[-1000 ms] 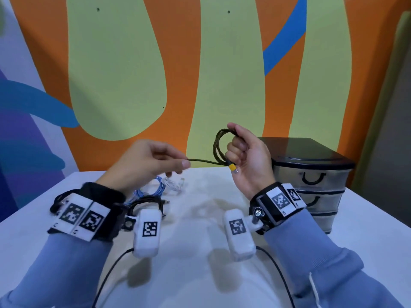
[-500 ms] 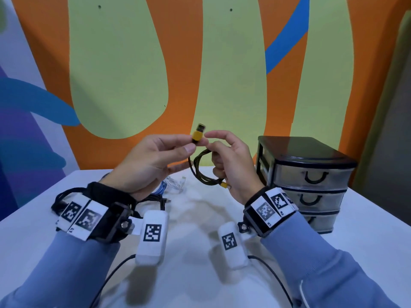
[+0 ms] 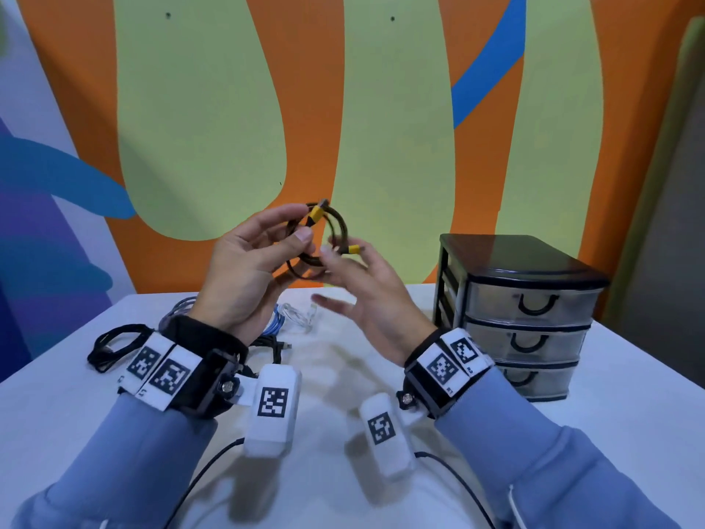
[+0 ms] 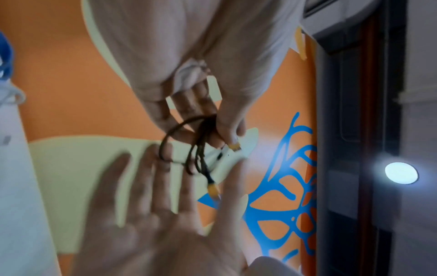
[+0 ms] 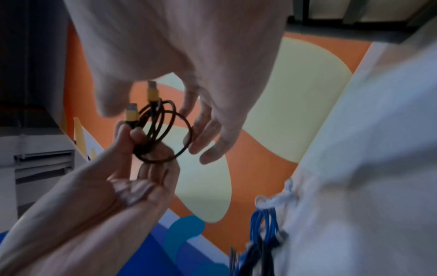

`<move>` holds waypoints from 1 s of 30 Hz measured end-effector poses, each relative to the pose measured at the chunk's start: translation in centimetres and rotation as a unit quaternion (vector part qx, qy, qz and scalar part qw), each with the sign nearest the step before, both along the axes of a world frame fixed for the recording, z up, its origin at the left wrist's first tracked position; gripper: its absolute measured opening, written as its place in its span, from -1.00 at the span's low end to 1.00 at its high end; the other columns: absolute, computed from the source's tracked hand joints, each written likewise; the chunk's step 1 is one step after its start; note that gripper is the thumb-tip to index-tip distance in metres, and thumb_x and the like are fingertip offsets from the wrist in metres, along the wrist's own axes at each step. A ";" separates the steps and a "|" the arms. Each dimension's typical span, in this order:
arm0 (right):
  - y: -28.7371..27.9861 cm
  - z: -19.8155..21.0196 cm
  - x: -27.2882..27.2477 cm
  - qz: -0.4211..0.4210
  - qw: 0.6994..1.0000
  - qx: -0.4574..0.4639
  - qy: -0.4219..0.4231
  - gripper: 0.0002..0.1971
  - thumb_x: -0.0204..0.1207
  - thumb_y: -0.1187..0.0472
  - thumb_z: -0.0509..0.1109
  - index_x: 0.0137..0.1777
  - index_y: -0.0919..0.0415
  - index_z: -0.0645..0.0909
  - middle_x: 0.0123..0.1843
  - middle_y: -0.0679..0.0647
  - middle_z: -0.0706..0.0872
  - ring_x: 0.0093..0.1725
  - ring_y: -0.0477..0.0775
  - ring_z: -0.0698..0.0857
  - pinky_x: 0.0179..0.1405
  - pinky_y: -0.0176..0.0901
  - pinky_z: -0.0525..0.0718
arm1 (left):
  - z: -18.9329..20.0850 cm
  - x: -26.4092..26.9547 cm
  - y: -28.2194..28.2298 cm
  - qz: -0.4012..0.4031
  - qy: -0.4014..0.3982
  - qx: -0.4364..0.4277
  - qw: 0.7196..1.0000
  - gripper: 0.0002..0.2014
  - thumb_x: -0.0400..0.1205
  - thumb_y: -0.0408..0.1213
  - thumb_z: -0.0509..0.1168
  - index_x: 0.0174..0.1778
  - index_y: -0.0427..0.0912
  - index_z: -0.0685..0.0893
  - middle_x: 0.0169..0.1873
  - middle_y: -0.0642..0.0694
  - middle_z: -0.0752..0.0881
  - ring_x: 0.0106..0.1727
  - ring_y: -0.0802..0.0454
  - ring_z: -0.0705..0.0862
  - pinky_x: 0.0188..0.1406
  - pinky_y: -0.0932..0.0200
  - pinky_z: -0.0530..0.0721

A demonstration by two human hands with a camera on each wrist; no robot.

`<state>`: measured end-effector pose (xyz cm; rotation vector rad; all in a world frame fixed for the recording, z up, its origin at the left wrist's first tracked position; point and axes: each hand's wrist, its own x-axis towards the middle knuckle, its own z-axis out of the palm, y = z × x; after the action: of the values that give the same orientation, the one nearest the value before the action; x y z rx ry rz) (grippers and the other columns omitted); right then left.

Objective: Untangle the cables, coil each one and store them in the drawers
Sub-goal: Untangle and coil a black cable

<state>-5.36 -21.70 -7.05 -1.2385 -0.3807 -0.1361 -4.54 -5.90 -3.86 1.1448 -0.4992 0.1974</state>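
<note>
A dark braided cable [image 3: 342, 229] with yellow connectors is wound into a small coil and held up in front of the wall. My left hand [image 3: 305, 225] pinches the coil between thumb and fingers near one yellow connector [image 3: 316, 214]. My right hand [image 3: 343, 269] is beside the coil with straight, spread fingers. In the right wrist view those fingertips [image 5: 201, 142] touch the edge of the coil [image 5: 152, 127]. The left wrist view shows the pinched cable [image 4: 203, 127] above the blurred open right palm [image 4: 151, 214]. The black three-drawer unit [image 3: 530, 307] stands at the right with all drawers closed.
More cables lie on the white table [image 3: 629, 414] behind my left wrist: a blue one [image 3: 276, 322], a clear one [image 3: 301, 318] and a black one [image 3: 110, 345]. The painted wall rises right behind the table.
The loose end has been brought into the coil. My right hand has let go and spread its fingers, and the left hand now holds the whole coil, a little higher.
</note>
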 end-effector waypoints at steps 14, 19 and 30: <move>0.6 0.1 0.6 -0.009 0.982 0.181 0.051 -0.57 0.55 0.66 0.10 0.34 0.35 0.51 -0.07 0.28 0.74 -0.02 0.20 0.71 0.24 0.15 0.70 | -0.6 -0.1 -1.4 0.152 -0.023 0.173 0.973 -0.75 0.55 -0.54 0.56 0.11 -0.23 0.86 -0.15 -0.36 0.87 -0.14 -0.10 0.86 0.00 -0.08 0.87; 0.8 0.6 0.2 -0.032 0.970 0.236 0.043 -0.62 0.51 0.69 0.02 0.16 0.29 0.42 -0.33 0.06 0.40 -0.40 0.00 0.46 -0.16 -0.15 0.53 | -1.2 0.5 -1.7 0.266 -0.051 0.271 0.924 -0.84 0.53 -0.31 0.51 -0.07 0.07 0.85 -0.47 -0.02 0.78 -0.39 0.01 0.67 -0.23 0.03 0.71; 0.1 0.9 0.2 -0.071 0.981 0.179 -0.018 -0.88 0.84 0.30 0.24 0.26 0.27 0.58 -0.39 -0.06 0.25 -0.43 -0.08 0.21 -0.46 -0.29 0.30 | -0.3 0.0 -1.0 -0.048 0.160 0.016 0.986 -0.70 0.68 -0.48 0.41 0.34 -0.38 0.77 0.03 -0.30 0.82 0.00 -0.10 0.75 0.18 0.09 0.73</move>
<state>-5.19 -21.57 -6.11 -0.9072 -0.2838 -0.3352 -4.52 -6.93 -4.13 1.1548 -0.2706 -0.0786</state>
